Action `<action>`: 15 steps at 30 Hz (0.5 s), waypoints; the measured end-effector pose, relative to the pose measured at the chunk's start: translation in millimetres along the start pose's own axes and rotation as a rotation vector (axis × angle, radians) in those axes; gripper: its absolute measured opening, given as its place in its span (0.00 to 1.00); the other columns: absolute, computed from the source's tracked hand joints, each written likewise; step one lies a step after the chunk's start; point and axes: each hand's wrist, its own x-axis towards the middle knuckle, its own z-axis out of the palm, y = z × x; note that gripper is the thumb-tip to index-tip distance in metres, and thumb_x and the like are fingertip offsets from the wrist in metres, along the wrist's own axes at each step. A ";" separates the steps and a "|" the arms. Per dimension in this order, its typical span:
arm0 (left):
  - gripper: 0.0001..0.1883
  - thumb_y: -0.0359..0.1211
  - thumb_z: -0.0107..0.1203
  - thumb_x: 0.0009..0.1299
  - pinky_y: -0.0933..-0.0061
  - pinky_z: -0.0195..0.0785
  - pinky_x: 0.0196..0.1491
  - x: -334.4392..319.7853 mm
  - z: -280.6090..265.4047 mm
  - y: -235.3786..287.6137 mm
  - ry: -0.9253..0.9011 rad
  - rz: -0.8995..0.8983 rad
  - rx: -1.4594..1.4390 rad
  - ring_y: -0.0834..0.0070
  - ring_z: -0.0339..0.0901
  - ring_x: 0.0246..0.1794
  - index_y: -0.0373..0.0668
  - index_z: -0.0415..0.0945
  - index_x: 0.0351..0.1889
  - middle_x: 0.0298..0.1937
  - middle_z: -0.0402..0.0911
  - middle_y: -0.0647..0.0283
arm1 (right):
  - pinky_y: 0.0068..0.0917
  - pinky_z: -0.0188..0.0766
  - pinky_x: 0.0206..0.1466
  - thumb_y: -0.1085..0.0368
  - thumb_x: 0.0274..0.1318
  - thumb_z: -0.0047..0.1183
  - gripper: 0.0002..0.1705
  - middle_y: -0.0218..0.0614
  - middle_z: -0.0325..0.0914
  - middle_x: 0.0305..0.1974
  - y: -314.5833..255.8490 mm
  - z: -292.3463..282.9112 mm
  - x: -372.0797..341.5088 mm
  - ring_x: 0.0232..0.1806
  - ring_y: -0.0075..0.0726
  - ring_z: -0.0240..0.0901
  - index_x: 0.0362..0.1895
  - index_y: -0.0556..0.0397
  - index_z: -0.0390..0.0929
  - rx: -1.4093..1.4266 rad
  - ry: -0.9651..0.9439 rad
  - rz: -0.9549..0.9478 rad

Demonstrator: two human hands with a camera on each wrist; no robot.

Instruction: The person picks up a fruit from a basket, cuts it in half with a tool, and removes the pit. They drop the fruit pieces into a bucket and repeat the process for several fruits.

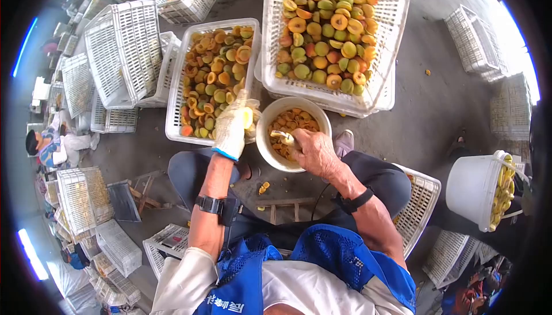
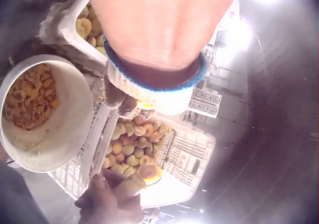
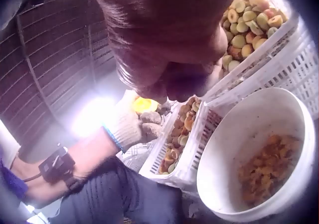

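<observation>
My left hand (image 1: 231, 130), in a pale knitted glove with a blue cuff, holds a yellow apricot half (image 1: 248, 118) over the near edge of the left crate (image 1: 174, 99). That crate is filled with apricot halves (image 1: 215, 79). My bare right hand (image 1: 317, 153) grips a short pale-handled tool (image 1: 283, 136), its tip pointing left above the white bucket (image 1: 325, 120). Orange-brown bits (image 1: 293, 120) lie in the bucket's bottom. In the right wrist view the gloved fingers (image 3: 151, 117) are beside the bright yellow fruit; the tool is hidden there behind my right hand.
A taller crate (image 1: 394, 44) heaped with cut apricots (image 1: 328, 33) stands beyond the bucket. Stacked white crates (image 1: 123, 50) crowd the left. At right a tilted white bucket (image 1: 471, 191) holds yellow-green pieces. Small fruit scraps (image 1: 264, 188) lie on the floor between my legs.
</observation>
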 end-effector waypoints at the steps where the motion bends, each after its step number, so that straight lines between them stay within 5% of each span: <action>1: 0.19 0.38 0.54 0.78 0.77 0.60 0.17 0.4 -6.2 16.2 0.052 -0.159 -0.093 0.81 0.66 0.14 0.41 0.79 0.63 0.25 0.80 0.67 | 0.54 0.75 0.44 0.63 0.51 0.59 0.17 0.56 0.81 0.34 3.3 4.9 3.1 0.39 0.66 0.80 0.44 0.58 0.74 0.002 -0.001 -0.009; 2: 0.20 0.45 0.55 0.79 0.76 0.58 0.16 5.7 -8.6 25.7 0.135 0.020 0.013 0.79 0.65 0.11 0.42 0.81 0.60 0.22 0.77 0.68 | 0.54 0.75 0.44 0.64 0.51 0.59 0.17 0.57 0.81 0.33 9.8 13.0 2.8 0.39 0.66 0.80 0.44 0.58 0.74 -0.122 -0.033 0.054; 5: 0.22 0.49 0.53 0.79 0.74 0.58 0.16 30.5 -27.0 59.9 0.264 -0.175 -0.009 0.78 0.63 0.12 0.44 0.82 0.59 0.21 0.70 0.71 | 0.55 0.75 0.42 0.67 0.50 0.56 0.15 0.58 0.80 0.31 14.7 20.7 3.1 0.37 0.67 0.80 0.42 0.58 0.73 -0.258 -0.102 0.150; 8: 0.23 0.47 0.50 0.80 0.73 0.64 0.19 119.1 -110.8 2.4 0.205 0.388 0.453 0.79 0.67 0.19 0.45 0.79 0.64 0.24 0.71 0.72 | 0.57 0.74 0.38 0.68 0.49 0.55 0.14 0.56 0.79 0.25 4.2 12.7 7.0 0.33 0.67 0.80 0.40 0.57 0.69 -0.166 -0.038 0.121; 11: 0.22 0.45 0.47 0.80 0.71 0.70 0.23 120.1 -97.6 25.0 0.276 0.109 0.356 0.77 0.71 0.25 0.55 0.76 0.70 0.38 0.80 0.69 | 0.58 0.72 0.37 0.67 0.49 0.55 0.14 0.55 0.79 0.25 12.0 22.6 12.7 0.33 0.66 0.80 0.40 0.57 0.69 -0.189 -0.047 0.100; 12: 0.25 0.42 0.41 0.81 0.52 0.74 0.52 127.3 -103.3 25.8 0.195 0.283 0.777 0.49 0.83 0.47 0.45 0.67 0.74 0.50 0.84 0.43 | 0.58 0.71 0.37 0.66 0.50 0.55 0.13 0.54 0.79 0.25 11.2 23.3 12.8 0.33 0.66 0.80 0.39 0.56 0.69 -0.194 -0.050 0.109; 13: 0.27 0.47 0.37 0.83 0.49 0.73 0.55 131.8 -100.4 37.0 0.187 0.323 1.225 0.44 0.82 0.51 0.42 0.70 0.70 0.53 0.83 0.41 | 0.58 0.72 0.37 0.66 0.51 0.55 0.13 0.54 0.80 0.25 10.8 24.4 12.7 0.33 0.65 0.80 0.40 0.56 0.69 -0.189 -0.052 0.117; 15: 0.31 0.53 0.34 0.83 0.45 0.71 0.58 121.0 -74.4 58.0 0.257 0.244 1.503 0.41 0.80 0.54 0.38 0.75 0.65 0.53 0.83 0.39 | 0.57 0.75 0.35 0.67 0.53 0.52 0.08 0.54 0.81 0.25 10.0 23.2 12.1 0.30 0.63 0.82 0.37 0.57 0.72 -0.200 -0.046 0.099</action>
